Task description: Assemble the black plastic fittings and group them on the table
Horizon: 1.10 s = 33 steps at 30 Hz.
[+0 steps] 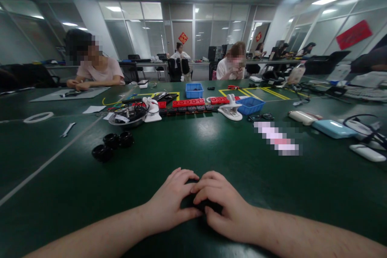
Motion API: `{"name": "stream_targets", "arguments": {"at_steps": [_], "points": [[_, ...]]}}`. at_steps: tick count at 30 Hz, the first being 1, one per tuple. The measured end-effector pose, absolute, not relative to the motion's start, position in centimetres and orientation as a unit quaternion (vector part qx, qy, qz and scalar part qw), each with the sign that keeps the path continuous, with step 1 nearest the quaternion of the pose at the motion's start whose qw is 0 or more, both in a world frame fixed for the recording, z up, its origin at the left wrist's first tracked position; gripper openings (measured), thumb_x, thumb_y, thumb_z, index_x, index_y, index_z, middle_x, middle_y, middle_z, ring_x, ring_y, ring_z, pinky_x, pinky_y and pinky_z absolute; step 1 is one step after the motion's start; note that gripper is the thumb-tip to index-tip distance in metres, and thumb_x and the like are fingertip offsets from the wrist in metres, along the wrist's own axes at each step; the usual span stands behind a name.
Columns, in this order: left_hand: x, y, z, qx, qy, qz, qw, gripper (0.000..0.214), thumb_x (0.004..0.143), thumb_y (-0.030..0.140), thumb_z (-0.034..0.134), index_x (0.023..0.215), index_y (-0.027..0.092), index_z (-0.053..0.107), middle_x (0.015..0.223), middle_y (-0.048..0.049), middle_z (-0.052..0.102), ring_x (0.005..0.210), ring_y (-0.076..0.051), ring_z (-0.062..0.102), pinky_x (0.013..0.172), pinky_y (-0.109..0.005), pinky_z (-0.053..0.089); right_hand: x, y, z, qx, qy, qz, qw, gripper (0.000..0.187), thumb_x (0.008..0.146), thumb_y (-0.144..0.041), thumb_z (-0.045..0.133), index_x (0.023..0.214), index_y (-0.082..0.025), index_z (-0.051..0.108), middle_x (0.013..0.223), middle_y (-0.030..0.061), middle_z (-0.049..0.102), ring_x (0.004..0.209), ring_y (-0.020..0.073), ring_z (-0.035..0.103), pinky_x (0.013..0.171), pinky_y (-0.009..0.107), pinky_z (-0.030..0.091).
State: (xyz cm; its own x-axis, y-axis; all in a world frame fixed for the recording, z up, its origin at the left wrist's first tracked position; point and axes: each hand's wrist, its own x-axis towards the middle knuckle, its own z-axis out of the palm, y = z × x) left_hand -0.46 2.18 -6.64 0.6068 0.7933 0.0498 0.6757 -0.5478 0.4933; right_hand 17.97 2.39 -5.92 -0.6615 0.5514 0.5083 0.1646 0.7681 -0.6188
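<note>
My left hand (175, 197) and my right hand (226, 205) meet low in the middle of the view, fingers curved around a small black object (213, 204). Most of it is covered by my fingers, so its kind cannot be made out. Ahead and to the left, several glossy black round parts, hollow like small cups, sit close together on the green table; one black cup-like part (102, 153) is nearest me.
Further back stand a metal bowl (127, 120) of small parts, white clips (230, 109), red blocks (188, 102) and blue bins (250, 105). A wrench (68, 130) lies left. Cases (334, 128) and cables are at right. Other people sit across the table.
</note>
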Motion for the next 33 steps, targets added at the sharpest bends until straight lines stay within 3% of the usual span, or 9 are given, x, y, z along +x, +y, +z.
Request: {"name": "stream_targets", "arguments": {"at_steps": [9,15,22,27,30,33], "points": [[-0.6,2.4,-6.7,0.877,0.404,0.138,0.219,0.027,0.072,0.035,0.067,0.096,0.026,0.062,0.114,-0.0040,0.051,0.110,-0.025,0.043,0.101,-0.049,0.024,18.3,2.3,-6.0,-0.224,-0.871,0.260,0.352,0.026,0.059,-0.005,0.044,0.074,-0.020,0.058,0.089,0.0012,0.067,0.096,0.0172,0.055,0.096,0.041,0.032],[-0.7,2.5,-7.3,0.880,0.403,0.145,0.207,0.036,0.071,0.037,0.066,0.105,0.026,0.059,0.115,-0.0047,0.051,0.109,-0.025,0.043,0.100,-0.048,0.025,18.3,2.3,-5.9,-0.219,-0.878,0.252,0.344,0.029,0.060,-0.004,0.042,0.076,-0.021,0.058,0.095,0.0003,0.066,0.104,0.0179,0.053,0.099,0.043,0.029],[-1.0,2.6,-7.5,0.884,0.398,0.136,0.206,0.047,0.070,0.038,0.067,0.114,0.027,0.054,0.120,-0.0053,0.049,0.113,-0.026,0.042,0.102,-0.049,0.022,18.7,2.3,-5.9,-0.202,-0.860,0.263,0.389,0.045,0.065,-0.009,0.042,0.107,-0.021,0.052,0.111,0.0073,0.054,0.105,0.0210,0.048,0.097,0.045,0.031],[-1.0,2.6,-7.3,0.880,0.400,0.130,0.220,0.049,0.068,0.042,0.069,0.111,0.025,0.054,0.122,-0.0067,0.049,0.115,-0.028,0.041,0.103,-0.051,0.021,18.8,3.0,-6.7,-0.242,-0.822,0.340,0.387,0.046,0.065,-0.011,0.044,0.110,-0.020,0.048,0.109,0.0073,0.052,0.105,0.0219,0.045,0.091,0.042,0.036],[-1.2,2.5,-7.1,0.863,0.418,0.159,0.235,0.066,0.065,0.055,0.066,0.119,0.023,0.046,0.125,-0.0099,0.045,0.117,-0.031,0.039,0.103,-0.054,0.018,19.0,4.3,-6.8,-0.297,-0.780,0.430,0.343,0.045,0.063,-0.011,0.041,0.107,-0.018,0.048,0.107,0.0068,0.052,0.104,0.0216,0.046,0.091,0.042,0.036],[-1.5,2.2,-5.9,0.846,0.432,0.224,0.217,0.055,0.074,0.052,0.058,0.119,0.022,0.044,0.127,-0.0103,0.043,0.119,-0.030,0.036,0.101,-0.051,0.024,19.9,6.3,-6.2,-0.302,-0.768,0.515,0.234,0.048,0.060,-0.009,0.044,0.107,-0.016,0.048,0.106,0.0063,0.053,0.103,0.0209,0.047,0.091,0.041,0.036]]}}
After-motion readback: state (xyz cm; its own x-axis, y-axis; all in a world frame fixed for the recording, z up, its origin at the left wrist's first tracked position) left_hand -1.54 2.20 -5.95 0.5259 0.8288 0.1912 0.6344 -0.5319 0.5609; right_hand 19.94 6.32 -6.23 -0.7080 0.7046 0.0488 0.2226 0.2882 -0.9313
